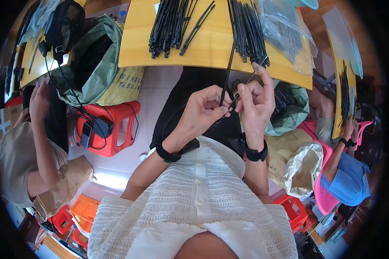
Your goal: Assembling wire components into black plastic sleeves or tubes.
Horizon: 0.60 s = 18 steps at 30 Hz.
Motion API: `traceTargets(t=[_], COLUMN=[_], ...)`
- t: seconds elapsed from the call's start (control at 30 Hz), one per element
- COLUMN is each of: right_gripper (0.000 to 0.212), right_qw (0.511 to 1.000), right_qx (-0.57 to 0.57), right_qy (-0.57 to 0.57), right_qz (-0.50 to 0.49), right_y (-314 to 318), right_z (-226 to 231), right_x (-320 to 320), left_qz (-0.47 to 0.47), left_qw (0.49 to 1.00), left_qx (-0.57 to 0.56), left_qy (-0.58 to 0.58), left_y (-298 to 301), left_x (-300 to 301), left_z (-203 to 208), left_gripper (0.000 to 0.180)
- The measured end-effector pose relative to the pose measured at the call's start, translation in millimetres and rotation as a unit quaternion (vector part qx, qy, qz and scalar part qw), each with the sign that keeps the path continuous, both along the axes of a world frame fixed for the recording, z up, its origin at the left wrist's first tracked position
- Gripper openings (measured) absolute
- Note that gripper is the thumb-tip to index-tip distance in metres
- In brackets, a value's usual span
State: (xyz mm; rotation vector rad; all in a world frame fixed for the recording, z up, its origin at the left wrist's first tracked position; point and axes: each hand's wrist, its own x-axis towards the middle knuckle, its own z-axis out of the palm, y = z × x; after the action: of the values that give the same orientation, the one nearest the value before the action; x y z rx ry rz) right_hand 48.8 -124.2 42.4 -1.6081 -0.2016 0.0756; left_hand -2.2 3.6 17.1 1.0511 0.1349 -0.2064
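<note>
My left hand (201, 108) is closed in a pinch on a long, slender black strip (229, 64) that stands up past the front edge of the yellow table (136, 36). Close beside it, the thumb and fingers of my right hand (258, 101) are closed on a thin metal strip (250, 77). The two hands nearly meet in front of my body, where their fingers hide the strips' lower ends. Beyond them on the table lie a left bundle of black strips (166, 28), a pair of loose strips (197, 28) and a right bundle (247, 32).
A clear plastic bag (287, 36) of thin metal pieces lies at the table's right. Below stand green woven sacks (112, 56) and a red stool (127, 125) with cables. A person (19, 146) sits at left, another in blue (347, 175) at right. A foil-lined bag (304, 168) stands nearby.
</note>
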Motion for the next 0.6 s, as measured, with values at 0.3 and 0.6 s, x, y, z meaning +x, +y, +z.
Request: traceTargets(t=[0.3, 0.6], right_gripper=[0.055, 0.058], right_qw=[0.997, 0.995], right_qx=[-0.072, -0.101], right_qy=[-0.011, -0.008], right_qz=[-0.005, -0.020], right_y=[2, 7], right_z=[-1, -1], right_x=[1, 4], left_qz=[0.029, 0.078], left_qw=[0.998, 0.997], left_qx=[0.050, -0.010], left_qy=[-0.026, -0.025], left_y=[-9, -16], left_x=[-3, -1], left_z=[-9, -13], left_gripper=[0.009, 0.012])
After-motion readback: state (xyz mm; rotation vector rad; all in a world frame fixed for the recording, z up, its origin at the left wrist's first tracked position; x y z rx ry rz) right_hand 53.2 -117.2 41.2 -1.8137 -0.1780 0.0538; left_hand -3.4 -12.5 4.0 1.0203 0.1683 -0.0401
